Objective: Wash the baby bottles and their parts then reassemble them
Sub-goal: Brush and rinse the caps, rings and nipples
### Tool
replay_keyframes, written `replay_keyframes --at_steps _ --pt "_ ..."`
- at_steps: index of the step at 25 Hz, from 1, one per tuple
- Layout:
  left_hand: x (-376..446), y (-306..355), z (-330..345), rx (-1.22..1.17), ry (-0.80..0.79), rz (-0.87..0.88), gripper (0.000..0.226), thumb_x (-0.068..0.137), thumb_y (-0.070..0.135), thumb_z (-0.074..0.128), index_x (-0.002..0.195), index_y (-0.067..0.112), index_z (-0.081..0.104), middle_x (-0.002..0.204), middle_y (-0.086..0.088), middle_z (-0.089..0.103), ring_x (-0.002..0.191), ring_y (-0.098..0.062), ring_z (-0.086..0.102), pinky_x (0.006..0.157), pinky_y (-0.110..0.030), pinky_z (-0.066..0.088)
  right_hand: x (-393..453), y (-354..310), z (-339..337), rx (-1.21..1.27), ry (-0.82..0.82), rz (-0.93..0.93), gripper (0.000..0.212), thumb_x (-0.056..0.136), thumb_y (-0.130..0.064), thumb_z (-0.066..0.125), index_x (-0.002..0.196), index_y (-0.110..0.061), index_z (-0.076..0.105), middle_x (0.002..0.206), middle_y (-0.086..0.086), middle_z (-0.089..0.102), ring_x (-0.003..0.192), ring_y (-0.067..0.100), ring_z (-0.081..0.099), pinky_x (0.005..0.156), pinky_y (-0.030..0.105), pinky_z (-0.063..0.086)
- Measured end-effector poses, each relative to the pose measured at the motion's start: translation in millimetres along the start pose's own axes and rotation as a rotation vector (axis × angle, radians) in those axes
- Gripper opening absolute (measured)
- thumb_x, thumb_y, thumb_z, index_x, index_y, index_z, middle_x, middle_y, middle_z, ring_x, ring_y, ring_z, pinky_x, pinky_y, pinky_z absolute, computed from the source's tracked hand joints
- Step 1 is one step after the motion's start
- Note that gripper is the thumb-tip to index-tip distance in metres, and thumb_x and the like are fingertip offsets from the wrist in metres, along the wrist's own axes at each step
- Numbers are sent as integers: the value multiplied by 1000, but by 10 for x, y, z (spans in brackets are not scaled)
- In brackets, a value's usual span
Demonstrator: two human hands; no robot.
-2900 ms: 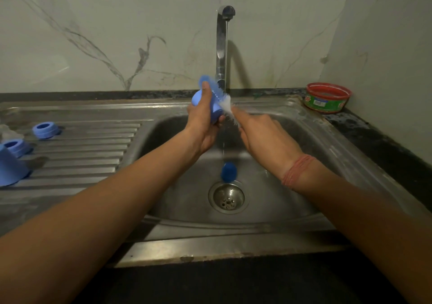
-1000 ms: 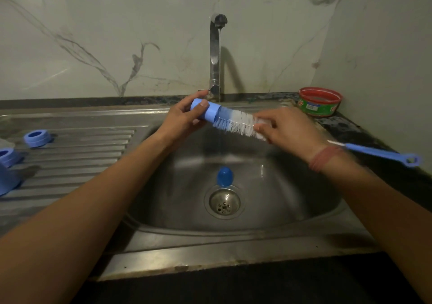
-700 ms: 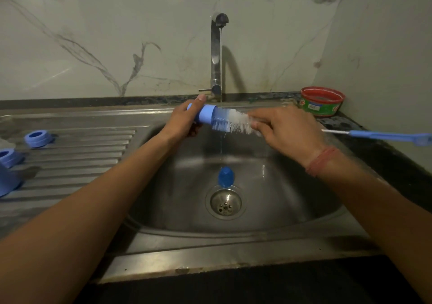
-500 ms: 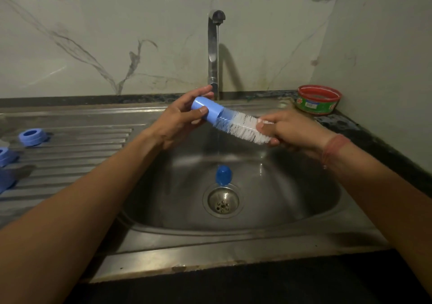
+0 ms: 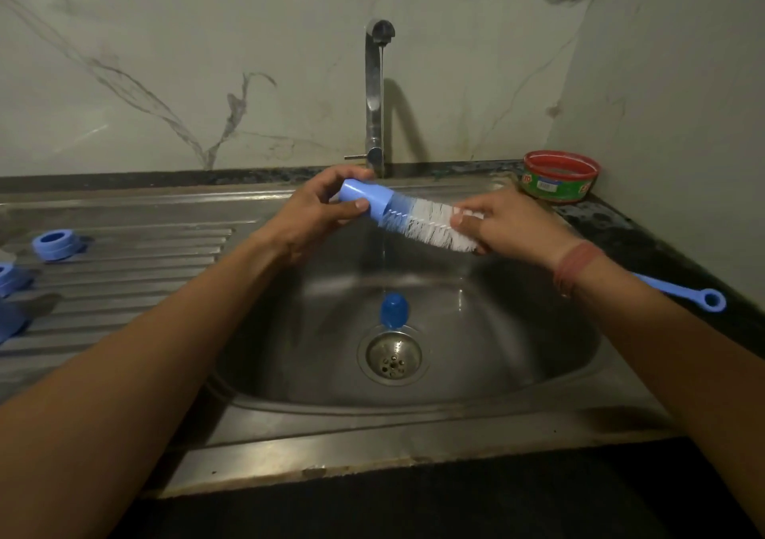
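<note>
- Head view: the left hand (image 5: 308, 217) grips a light blue bottle cap (image 5: 366, 199) between thumb and curled fingers, holding it tilted over the sink basin (image 5: 517, 344).
- The right hand (image 5: 503, 223) grasps a bottle brush (image 5: 426, 223) just behind its white bristles; the bristle tip sits inside the cap's open end, and the blue handle sticks out past the right wrist.
- A thin stream of water falls from the tap (image 5: 374, 95) behind the cap.
- A darker blue cap (image 5: 394, 310) lies in the basin just beside the drain (image 5: 393, 357).
- Blue screw rings (image 5: 56, 243) rest on the drainboard at left.
- A red and green tub (image 5: 559, 176) stands on the counter at right.
</note>
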State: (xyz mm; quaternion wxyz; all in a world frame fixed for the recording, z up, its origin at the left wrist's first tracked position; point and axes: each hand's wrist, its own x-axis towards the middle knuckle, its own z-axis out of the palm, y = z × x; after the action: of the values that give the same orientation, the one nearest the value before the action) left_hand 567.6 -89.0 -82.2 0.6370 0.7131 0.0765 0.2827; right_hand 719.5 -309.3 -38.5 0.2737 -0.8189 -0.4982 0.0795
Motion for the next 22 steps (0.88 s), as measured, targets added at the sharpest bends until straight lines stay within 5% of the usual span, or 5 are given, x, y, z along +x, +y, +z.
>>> replay_keyframes --at_steps 5,9,13,17,22 --pt "-24 -3 39 316 120 -48 11 97 23 62 108 21 64 101 -5 66 80 -11 65 68 -19 55 15 32 13 -304 217 -188 29 95 -39 53 116 -25 68 96 4 71 82 19 62 75 31 48" --pt "-4 -9 114 664 235 -109 49 101 54 39 102 13 64 79 -10 64 54 -12 59 46 -16 45 -30 -40 36 -452 324 -341 26 95 -43 52 112 -31 67 94 0 71 87 24 64 68 32 47" --pt "13 -2 53 319 117 -125 16 98 26 59 113 20 60 108 -6 61 85 -13 63 71 -22 55 -35 -39 23 -520 369 -320 29 97 -40 51 122 -33 63 97 3 71 87 25 64 67 30 43" --pt "15 -14 -25 185 -7 27 37 87 -4 66 120 12 60 133 -4 58 113 -15 62 95 -26 53 55 38 -7 -67 58 -71 30 96 -35 55 120 -22 67 93 7 72 81 18 62 77 28 44" --pt "-22 56 106 401 178 -159 27 99 44 52 100 20 65 92 -8 68 72 -13 65 61 -20 54 6 38 15 -464 346 -319 31 92 -41 58 121 -32 65 98 4 73 91 28 66 75 35 51"
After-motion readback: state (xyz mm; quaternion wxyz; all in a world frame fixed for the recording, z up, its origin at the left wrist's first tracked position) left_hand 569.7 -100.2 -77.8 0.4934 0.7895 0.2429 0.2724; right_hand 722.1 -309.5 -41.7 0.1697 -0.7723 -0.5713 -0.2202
